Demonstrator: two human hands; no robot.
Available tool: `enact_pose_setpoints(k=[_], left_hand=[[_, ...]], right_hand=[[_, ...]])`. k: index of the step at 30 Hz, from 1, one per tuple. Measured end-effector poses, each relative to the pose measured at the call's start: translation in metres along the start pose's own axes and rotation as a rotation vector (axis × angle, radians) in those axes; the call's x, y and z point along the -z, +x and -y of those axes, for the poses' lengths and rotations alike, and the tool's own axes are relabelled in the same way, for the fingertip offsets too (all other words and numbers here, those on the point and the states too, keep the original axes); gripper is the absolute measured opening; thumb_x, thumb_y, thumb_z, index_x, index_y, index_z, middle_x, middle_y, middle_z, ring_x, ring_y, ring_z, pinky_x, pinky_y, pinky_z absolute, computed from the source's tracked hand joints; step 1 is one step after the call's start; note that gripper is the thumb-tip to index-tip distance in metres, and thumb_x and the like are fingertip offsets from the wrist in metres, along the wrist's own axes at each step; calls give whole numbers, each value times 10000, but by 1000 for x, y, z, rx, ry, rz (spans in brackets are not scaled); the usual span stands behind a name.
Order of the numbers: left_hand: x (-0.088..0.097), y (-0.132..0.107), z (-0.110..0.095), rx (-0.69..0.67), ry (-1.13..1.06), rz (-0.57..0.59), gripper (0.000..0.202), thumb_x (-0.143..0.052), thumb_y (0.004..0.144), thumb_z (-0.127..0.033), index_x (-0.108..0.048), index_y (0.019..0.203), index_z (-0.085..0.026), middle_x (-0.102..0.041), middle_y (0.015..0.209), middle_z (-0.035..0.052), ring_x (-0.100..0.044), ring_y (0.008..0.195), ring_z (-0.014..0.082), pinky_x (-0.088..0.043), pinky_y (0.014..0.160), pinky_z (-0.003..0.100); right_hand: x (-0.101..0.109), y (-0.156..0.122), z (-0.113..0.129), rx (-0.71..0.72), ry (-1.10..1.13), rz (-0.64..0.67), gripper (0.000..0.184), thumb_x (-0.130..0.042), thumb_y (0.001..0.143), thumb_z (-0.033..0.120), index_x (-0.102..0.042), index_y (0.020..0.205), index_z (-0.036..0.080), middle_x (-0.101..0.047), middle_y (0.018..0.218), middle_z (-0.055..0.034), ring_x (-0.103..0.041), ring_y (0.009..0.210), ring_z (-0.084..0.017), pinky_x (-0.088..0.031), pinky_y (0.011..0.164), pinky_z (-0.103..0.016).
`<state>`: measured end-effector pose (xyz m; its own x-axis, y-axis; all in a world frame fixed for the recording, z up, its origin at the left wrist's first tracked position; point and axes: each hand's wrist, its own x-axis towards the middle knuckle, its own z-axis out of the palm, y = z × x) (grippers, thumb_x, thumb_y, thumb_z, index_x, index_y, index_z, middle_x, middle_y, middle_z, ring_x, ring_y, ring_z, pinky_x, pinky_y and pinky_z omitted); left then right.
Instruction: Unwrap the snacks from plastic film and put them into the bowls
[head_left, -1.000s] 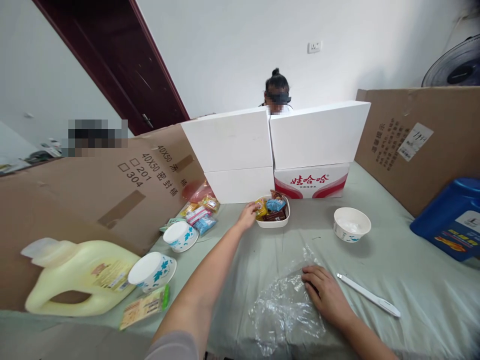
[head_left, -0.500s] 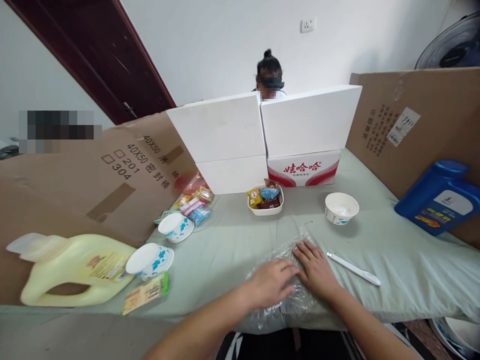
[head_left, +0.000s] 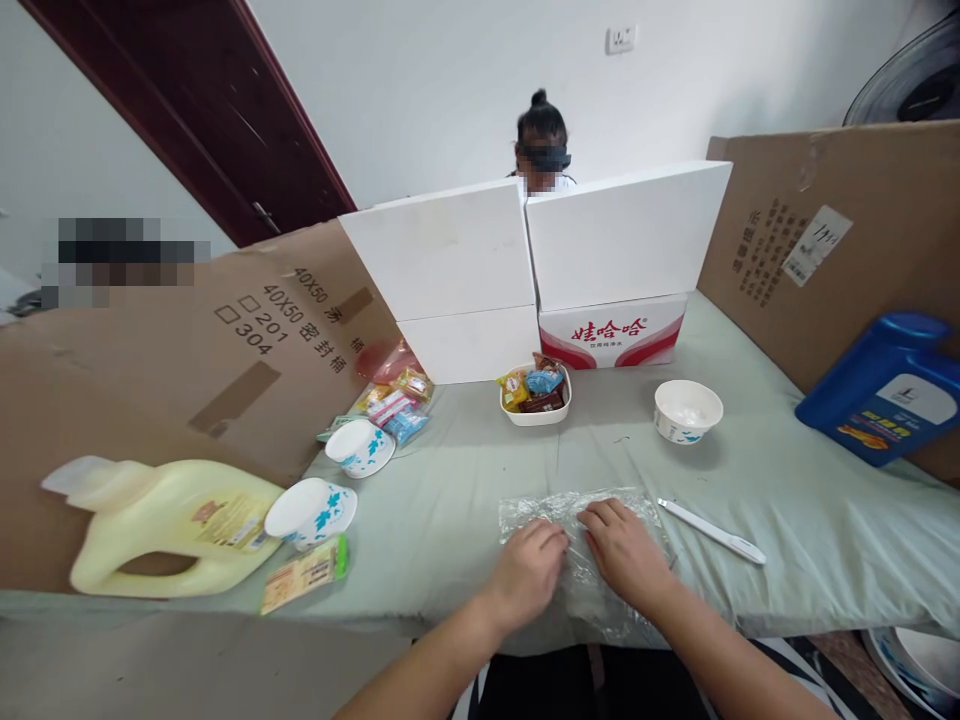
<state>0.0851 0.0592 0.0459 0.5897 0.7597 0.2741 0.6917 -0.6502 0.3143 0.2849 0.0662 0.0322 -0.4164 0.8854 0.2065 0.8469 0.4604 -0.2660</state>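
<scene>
A sheet of clear plastic film (head_left: pixel 581 510) lies flattened on the pale green cloth near the front edge. My left hand (head_left: pixel 529 570) rests on its left part with the fingers lying flat and slightly curled. My right hand (head_left: pixel 622 550) presses flat on the film beside it, fingers stretched out. A white square dish (head_left: pixel 536 412) filled with wrapped snacks stands farther back. A white pen-like tool (head_left: pixel 712 532) lies just right of the film.
A white bowl (head_left: pixel 688 410) sits right of the dish. Two blue-patterned bowls (head_left: pixel 361 447) (head_left: pixel 309 512), loose snack packets (head_left: pixel 394 405), a yellow jug (head_left: pixel 169 520) lie left. A blue jug (head_left: pixel 885 390) is right. Cardboard walls and white boxes (head_left: pixel 536 260) surround; a person sits behind.
My left hand came back from the snack dish to the plastic film. Both hands have spread the crumpled film out flat.
</scene>
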Motion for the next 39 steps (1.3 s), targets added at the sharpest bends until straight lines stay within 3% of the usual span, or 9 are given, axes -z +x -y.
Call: enact_pose_setpoints(k=[5, 8, 13, 18, 21, 25, 28, 31, 39], left_hand=[[-12, 13, 20, 252, 91, 201, 675, -654, 785, -514, -449, 1385, -282, -323, 1518, 109, -163, 1411, 431, -199, 1086, 660], [-3, 6, 53, 475, 167, 135, 689, -597, 814, -547, -423, 1411, -252, -193, 1567, 127, -8, 1417, 466, -131, 1081, 682], [10, -17, 56, 410, 108, -130, 433, -472, 910, -328, -509, 1303, -152, -387, 1458, 166, -249, 1397, 350, -277, 1101, 555], [23, -36, 20, 76, -215, 139, 518, -640, 828, -413, -512, 1294, -225, -550, 1304, 100, -400, 1299, 287, -355, 1088, 468], [25, -41, 13, 130, -253, 213, 557, -723, 759, -348, -531, 1270, -238, -582, 1241, 91, -439, 1237, 293, -376, 1052, 483], [22, -44, 14, 145, -280, 218, 166, -627, 808, -194, -655, 970, -218, -630, 955, 55, -535, 1005, 229, -444, 932, 408], [23, -44, 13, 127, -325, 194, 101, -547, 840, -165, -642, 832, -201, -608, 852, 48, -538, 912, 206, -459, 845, 354], [30, -40, 11, 122, -398, 229, 84, -544, 833, -169, -622, 832, -200, -628, 901, 51, -544, 963, 206, -443, 879, 337], [57, -27, 18, 490, -699, 557, 60, -524, 779, -221, -521, 834, -198, -646, 762, -18, -609, 732, 141, -460, 686, 249]], right_hand=[[-19, 6, -24, -79, -70, -22, 615, -541, 855, 469, -448, 1390, 180, -414, 1458, -137, -277, 1374, -343, -241, 1086, -528], [-28, 2, -33, -192, -87, -17, 797, -535, 801, 620, -371, 1444, 178, -294, 1526, -144, -123, 1421, -388, -161, 1103, -582], [-14, -2, -37, -136, 148, -113, 463, -395, 937, 444, -558, 1278, 176, -501, 1386, -134, -343, 1354, -292, -312, 1083, -504], [27, -26, -46, 33, 465, 28, 386, -365, 969, 416, -617, 1179, 211, -638, 1192, -108, -509, 1215, -233, -414, 1022, -427], [43, -46, -52, 140, 505, 216, 519, -597, 814, 575, -616, 1206, 235, -580, 1299, -112, -394, 1329, -301, -365, 1065, -474], [47, -67, -50, 159, 466, 321, 745, -756, 597, 635, -613, 1227, 264, -408, 1469, -104, -204, 1411, -374, -239, 1114, -559], [45, -76, -42, 148, 449, 327, 542, -724, 702, 549, -649, 1169, 286, -409, 1471, -81, -172, 1422, -363, -172, 1123, -598], [44, -81, -37, 140, 511, 285, 225, -540, 895, 405, -703, 1005, 295, -561, 1337, -53, -311, 1385, -290, -224, 1127, -548], [22, -79, -46, -299, 826, 88, 283, -518, 872, 446, -680, 948, 227, -699, 916, -75, -646, 847, -216, -524, 768, -351]])
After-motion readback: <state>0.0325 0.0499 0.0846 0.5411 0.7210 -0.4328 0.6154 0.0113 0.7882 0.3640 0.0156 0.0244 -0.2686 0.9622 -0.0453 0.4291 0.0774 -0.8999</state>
